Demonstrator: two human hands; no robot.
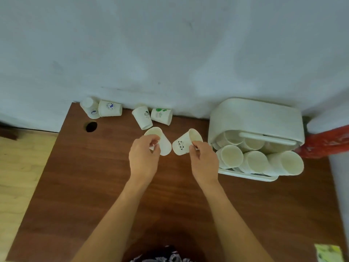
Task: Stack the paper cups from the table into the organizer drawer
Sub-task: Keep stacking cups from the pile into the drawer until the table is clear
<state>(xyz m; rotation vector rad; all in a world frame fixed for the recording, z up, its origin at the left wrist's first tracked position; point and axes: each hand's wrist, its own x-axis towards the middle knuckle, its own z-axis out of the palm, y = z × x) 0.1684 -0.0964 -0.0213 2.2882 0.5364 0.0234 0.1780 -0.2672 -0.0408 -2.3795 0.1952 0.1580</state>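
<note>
I have both hands over the brown table [79, 186], and I take the white organizer [260, 118] at the far right as my landmark. My left hand [144, 157] is curled round a plain paper cup [162, 142], thumb and fingers pinching its side near the rim, mouth tipped up and away from me. My right hand [204, 159] pinches the rim of the panda cup [184, 142], which lies tilted with its mouth toward the organizer and its base nearly touching the base of the plain cup. Both cups sit just left of the organizer, the panda cup the nearer one. The organizer's drawer [249, 174] is pulled out toward me and holds rows of stacked cups [232, 155] lying on their sides, mouths facing me. Further left of the organizer, along the wall, a green-printed cup [161, 115] lies beside a cup with a small black drawing [142, 117]. Well left of those are a blue-printed cup [110, 108] on its side and an upturned cup [90, 107] touching it. A round hole [91, 126] in the table lies just below that pair.
</note>
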